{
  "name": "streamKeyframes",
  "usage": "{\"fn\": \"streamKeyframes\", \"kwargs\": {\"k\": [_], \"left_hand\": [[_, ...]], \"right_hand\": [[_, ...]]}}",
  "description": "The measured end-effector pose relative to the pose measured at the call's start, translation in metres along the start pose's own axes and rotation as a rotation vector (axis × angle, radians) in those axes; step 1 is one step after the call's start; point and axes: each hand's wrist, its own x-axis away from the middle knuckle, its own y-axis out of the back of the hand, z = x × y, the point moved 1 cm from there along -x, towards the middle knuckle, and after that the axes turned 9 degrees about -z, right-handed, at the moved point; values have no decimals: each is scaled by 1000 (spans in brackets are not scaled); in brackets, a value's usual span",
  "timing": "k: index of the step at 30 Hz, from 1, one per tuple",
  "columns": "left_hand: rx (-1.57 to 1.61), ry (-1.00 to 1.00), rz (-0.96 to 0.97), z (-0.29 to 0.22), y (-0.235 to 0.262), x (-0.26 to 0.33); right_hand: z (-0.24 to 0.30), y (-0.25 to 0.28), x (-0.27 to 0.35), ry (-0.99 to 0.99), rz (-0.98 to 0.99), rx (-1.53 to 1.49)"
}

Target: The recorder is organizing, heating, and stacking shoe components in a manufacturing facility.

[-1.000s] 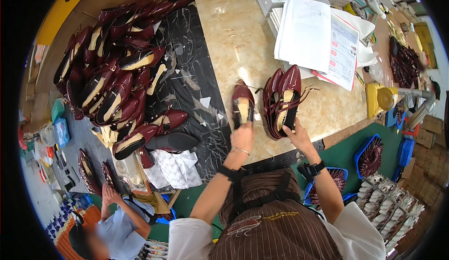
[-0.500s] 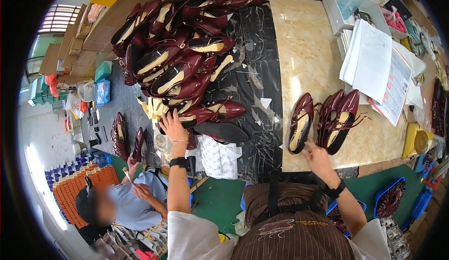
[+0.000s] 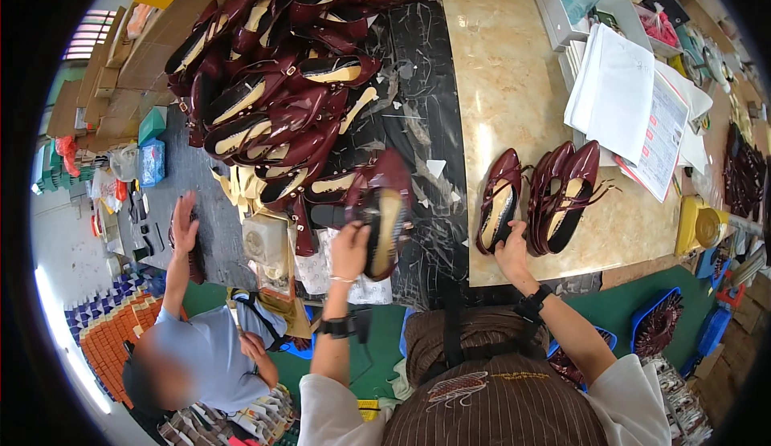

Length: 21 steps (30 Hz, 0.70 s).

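My left hand (image 3: 349, 247) is closed on the heel end of a burgundy flat shoe (image 3: 389, 209), pointed toe away from me, slightly blurred above the black bench top. On the marbled board to the right stands another burgundy flat (image 3: 501, 197) with a beige insole and thin straps. My right hand (image 3: 511, 253) grips its heel, thumb and fingers closed on the edge. Beside it, more matching shoes (image 3: 572, 197) stand close together, toes pointing away. A large heap of such shoes (image 3: 277, 85) lies at the far left of the bench.
White papers (image 3: 614, 97) lie at the right, beside a white tray (image 3: 550, 16) and a yellow tape dispenser (image 3: 701, 225). A cloudy plastic container (image 3: 265, 240) sits left of my left hand. At lower left, a co-worker (image 3: 213, 350) reaches over the bench and holds a brush.
My left hand has lifted a shoe from the heap's near edge and brought it right, upright. My right hand has closed on the standing shoe's heel. The co-worker's arm now reaches forward.
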Motion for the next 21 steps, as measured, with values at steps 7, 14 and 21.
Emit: {"fn": "streamKeyframes", "kwargs": {"k": [7,14,21], "left_hand": [[484,-59,-77,-69,-117,-57],[-784,35,-60,0,-78,-79],[-956,-237,29,83,-41,-103]], "right_hand": [[-8,11,-7,85,26,6],[-24,16,-19,-58,118,2],[-17,20,-18,-41,96,49]]}}
